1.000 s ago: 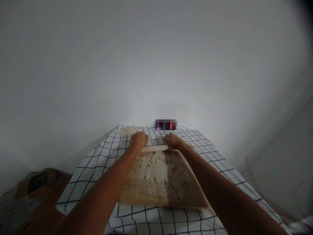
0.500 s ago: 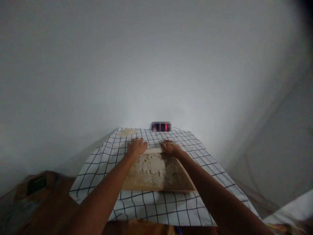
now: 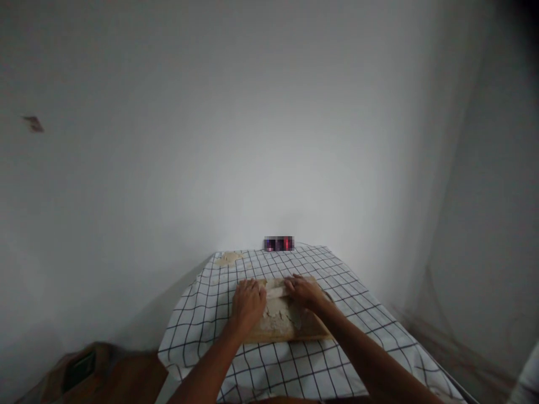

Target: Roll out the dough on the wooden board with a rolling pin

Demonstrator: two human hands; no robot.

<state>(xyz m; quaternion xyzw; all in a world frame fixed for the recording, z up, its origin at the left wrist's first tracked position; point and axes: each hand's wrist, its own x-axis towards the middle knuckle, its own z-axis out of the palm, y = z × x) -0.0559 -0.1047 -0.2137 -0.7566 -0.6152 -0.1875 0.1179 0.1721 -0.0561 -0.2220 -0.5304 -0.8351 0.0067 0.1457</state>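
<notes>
A flour-dusted rolling pin lies across a thin, ragged-edged sheet of dough on a wooden board. My left hand is over the pin's left end, fingers curled down onto it. At the other end my right hand also presses on the pin, its fingers bent over the top. Both palms hide the pin's ends, so only its pale middle shows. Part of the dough appears on the far side of the pin, part on the near side.
A black-and-white checked cloth covers the table. Another flat piece of dough lies at the back left corner. A blurred-out dark and red object stands against the wall at the back. A cardboard box sits low at the left.
Both hands have drawn the rolling pin from the board's far edge back toward me over the dough. My view has tilted up, so the table appears lower.
</notes>
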